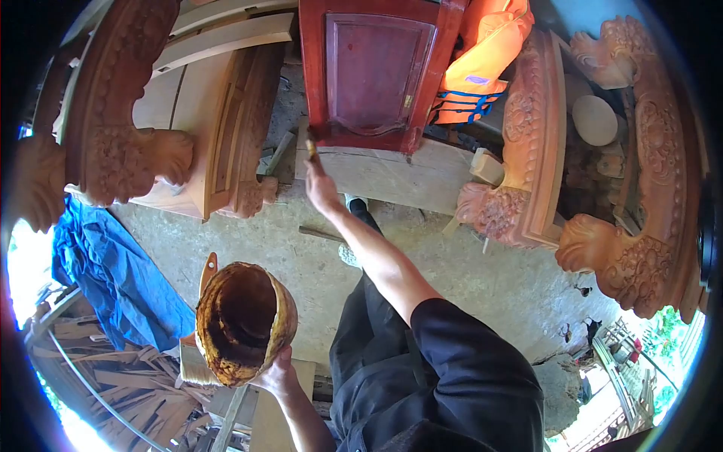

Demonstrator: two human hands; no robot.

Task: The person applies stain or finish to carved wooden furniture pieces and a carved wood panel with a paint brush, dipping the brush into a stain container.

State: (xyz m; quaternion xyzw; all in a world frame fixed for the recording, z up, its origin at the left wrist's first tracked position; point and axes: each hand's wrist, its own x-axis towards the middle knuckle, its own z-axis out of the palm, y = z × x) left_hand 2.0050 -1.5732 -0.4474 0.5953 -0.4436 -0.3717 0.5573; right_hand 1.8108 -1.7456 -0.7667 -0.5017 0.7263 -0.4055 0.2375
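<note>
Held up at the lower left is a round pot (286,313) with a brown-stained, crusted inside. My left hand (279,371) grips it from below at its right side. A wide brush (197,365) with pale bristles and an orange-brown handle is beside the pot's left side, partly hidden behind it. My right hand (322,188) is stretched forward, closed around a small brush (311,147) whose tip is at the lower left corner of a dark red panelled door (380,71). The door stands on a grey board (392,177).
Carved wooden furniture parts (113,162) stand at the left, and more carved frames (520,135) at the right. An orange life vest (482,64) is beside the door. A blue tarp (113,271) and scrap wood (135,392) lie at the lower left. A stick (321,234) is on the floor.
</note>
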